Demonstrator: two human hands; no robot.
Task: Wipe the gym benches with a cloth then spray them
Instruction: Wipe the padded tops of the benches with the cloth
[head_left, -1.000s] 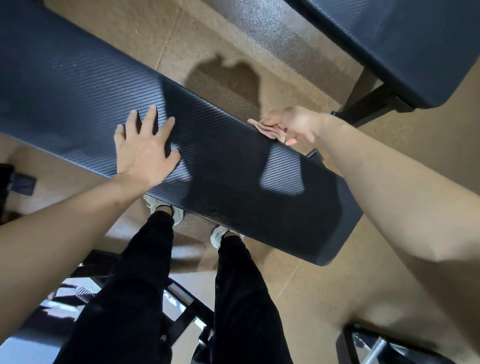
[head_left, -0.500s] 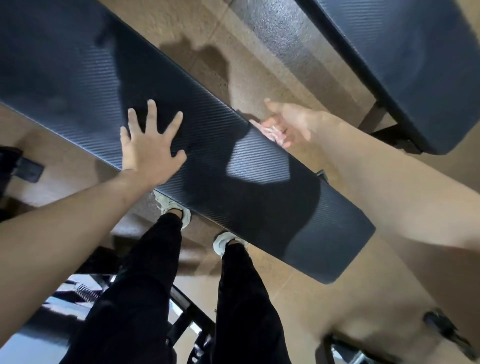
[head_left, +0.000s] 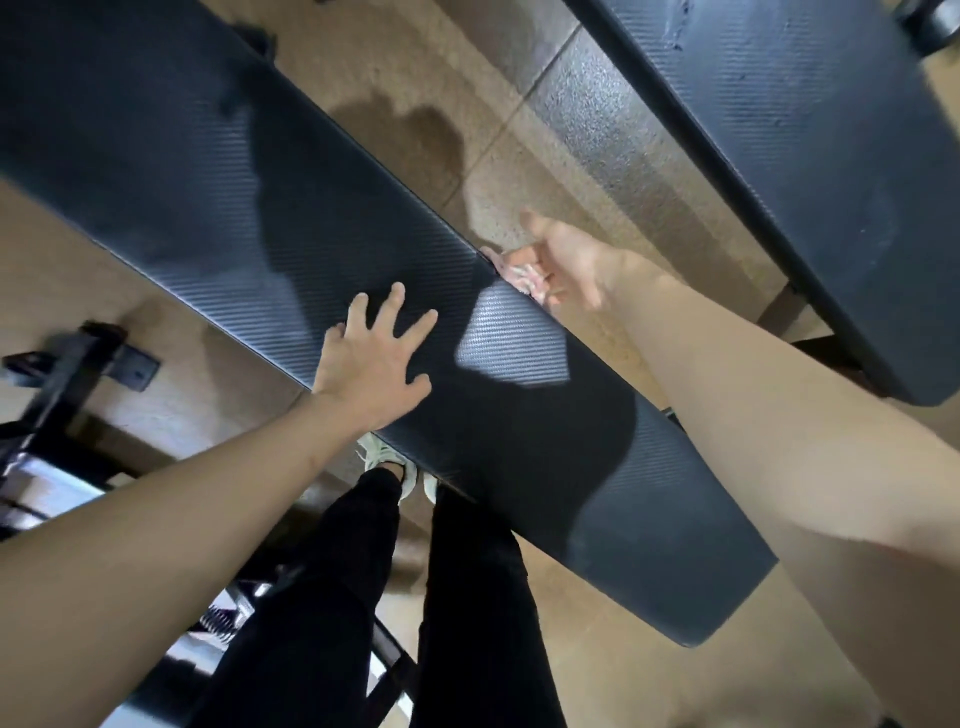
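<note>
**One hand flat, one on the cloth**

The left hand (head_left: 374, 364) lies flat, fingers spread, on the bench (head_left: 249, 208). At the bench's far edge the right hand (head_left: 569, 260) grips a pale cloth (head_left: 524, 275). A second bench (head_left: 805, 156) stands upper right.

Two dark benches (head_left: 260, 218) (head_left: 805, 156), two hands (head_left: 376, 364) (head_left: 571, 260), one pinkish cloth (head_left: 524, 273), two pale shoes (head_left: 387, 460) (head_left: 430, 488).

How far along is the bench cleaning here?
Done: nothing provable; the near bench shows no readable wipe marks. In hand: the right hand holds the cloth at its far edge, left hand flat on it. Left, likely: the second bench and all spraying; no sprayer in view.
</note>
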